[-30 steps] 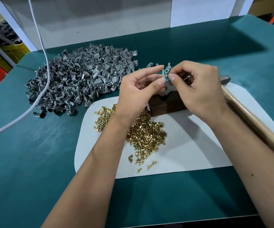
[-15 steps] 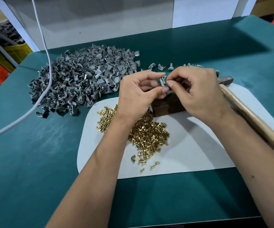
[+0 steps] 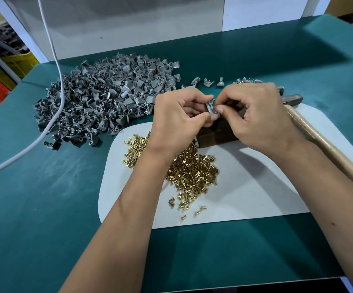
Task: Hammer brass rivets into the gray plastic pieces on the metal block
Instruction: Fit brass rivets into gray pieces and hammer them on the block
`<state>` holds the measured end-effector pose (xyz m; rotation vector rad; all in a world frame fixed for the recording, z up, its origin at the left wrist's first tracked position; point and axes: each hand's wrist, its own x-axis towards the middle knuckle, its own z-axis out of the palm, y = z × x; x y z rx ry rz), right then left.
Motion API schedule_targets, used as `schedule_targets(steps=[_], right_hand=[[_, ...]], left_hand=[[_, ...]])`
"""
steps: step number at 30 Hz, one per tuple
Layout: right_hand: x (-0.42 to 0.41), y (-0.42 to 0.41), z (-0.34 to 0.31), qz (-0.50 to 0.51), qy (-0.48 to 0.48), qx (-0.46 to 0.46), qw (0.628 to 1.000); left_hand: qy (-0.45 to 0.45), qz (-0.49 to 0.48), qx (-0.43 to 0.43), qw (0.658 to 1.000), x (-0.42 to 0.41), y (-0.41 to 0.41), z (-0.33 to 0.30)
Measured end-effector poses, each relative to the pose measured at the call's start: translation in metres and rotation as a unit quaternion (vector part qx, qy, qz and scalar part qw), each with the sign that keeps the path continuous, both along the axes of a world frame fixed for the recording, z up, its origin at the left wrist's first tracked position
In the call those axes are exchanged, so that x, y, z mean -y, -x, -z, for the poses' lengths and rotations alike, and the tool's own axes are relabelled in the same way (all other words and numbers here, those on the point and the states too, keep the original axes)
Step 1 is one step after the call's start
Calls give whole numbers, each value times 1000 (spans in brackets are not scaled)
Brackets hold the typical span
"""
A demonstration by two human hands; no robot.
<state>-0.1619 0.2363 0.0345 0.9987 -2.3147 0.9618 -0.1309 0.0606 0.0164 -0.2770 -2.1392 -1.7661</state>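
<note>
Both the left hand [image 3: 179, 119] and the right hand [image 3: 253, 117] pinch one small gray plastic piece [image 3: 210, 106] at frame centre; seat its rivet squarely before hammering.

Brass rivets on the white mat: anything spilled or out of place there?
A few brass rivets have strayed from the main rivet pile toward the near edge of the white mat, but all are on it. Nothing else stands out.

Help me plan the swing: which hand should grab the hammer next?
Right hand: the hammer lies just beside it on the right, while the left hand is farther off and holds the gray piece.
</note>
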Motion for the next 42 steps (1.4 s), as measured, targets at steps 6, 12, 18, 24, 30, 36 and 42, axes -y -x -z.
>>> schedule_targets(steps=[6,12,18,24,30,36,42], right_hand=[[2,-2,-1,29,-1,10,1000],[4,-3,0,41,30,38,998],[-2,0,-1,20,50,68,996],[-4,1,-2,26,50,24,998],[-6,2,-2,0,60,-16,998],[-6,3,-2,17,73,-16,997],[0,2,2,75,95,34,992]], left_hand=[[140,-77,-95,983,-3,7,7],[126,-114,-88,982,-9,7,13],[44,-99,-19,994,-8,4,8],[20,-87,-15,996,-10,2,5],[-29,-60,3,998,-9,2,6],[-73,20,35,997,-12,1,4],[-81,-67,-15,994,-16,3,3]])
